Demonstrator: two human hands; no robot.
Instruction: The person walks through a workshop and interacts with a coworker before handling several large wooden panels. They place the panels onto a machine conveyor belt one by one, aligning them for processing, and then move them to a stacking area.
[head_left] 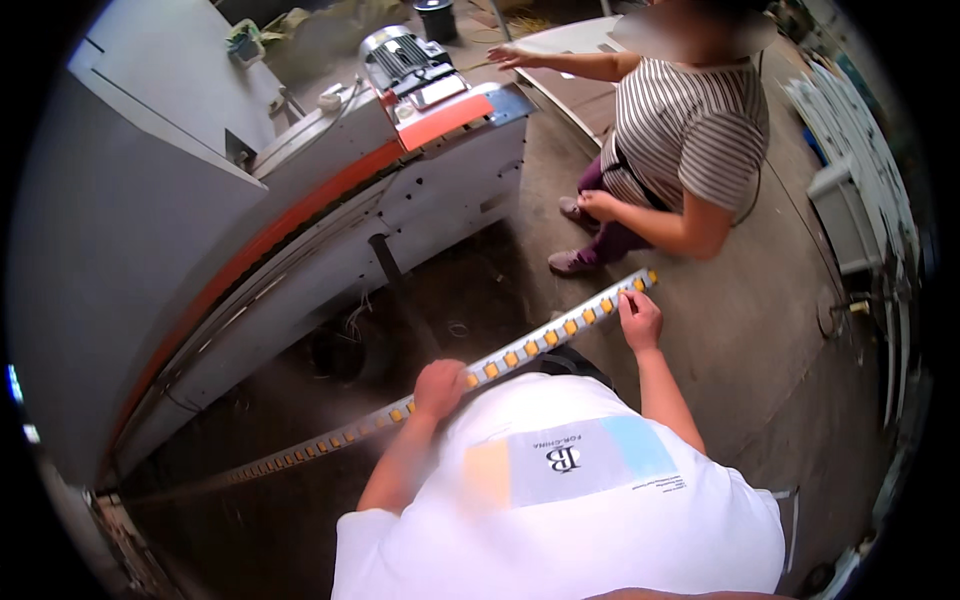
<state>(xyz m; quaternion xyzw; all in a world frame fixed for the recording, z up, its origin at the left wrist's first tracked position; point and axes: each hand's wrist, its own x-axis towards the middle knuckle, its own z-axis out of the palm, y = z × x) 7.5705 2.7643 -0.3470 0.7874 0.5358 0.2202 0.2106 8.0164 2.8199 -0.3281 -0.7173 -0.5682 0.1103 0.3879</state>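
A long, narrow silver-white rail (558,325) with a row of yellow-orange blocks along it slants across in front of my body. It runs from the far lower left up to its end at the right. My left hand (440,388) is closed around the rail near my waist. Close to the right end, my right hand (641,320) has its fingers bent together against the rail's edge, at one of the yellow blocks. Whether a separate small piece sits in those fingers is hidden.
A large grey machine (450,190) with an orange edge and a motor (405,60) stands ahead and left. A person in a striped shirt (690,120) stands ahead right, one arm reaching toward the machine. Long pale strips (850,120) and a grey bin (842,215) are at the right.
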